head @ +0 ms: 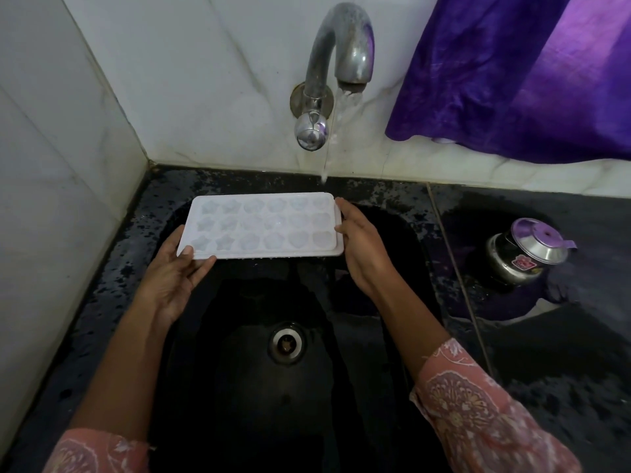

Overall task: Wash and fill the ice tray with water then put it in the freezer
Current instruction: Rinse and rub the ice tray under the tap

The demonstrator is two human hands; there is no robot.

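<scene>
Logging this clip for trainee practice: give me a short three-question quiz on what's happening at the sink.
1. True or false: water is running from the tap.
2. The left hand grips the ice tray at its near-left corner. The right hand is: A on the tap; B on the tray's right end; C hanging free.
3. Fill in: the lidded steel pot stands on the counter to the ___ of the sink.
Key: 1 true; 2 B; 3 right.

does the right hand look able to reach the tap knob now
Probably yes: nothing solid lies between the right hand and the tap knob. But it grips the ice tray, so the left hand would have to hold that alone.
</scene>
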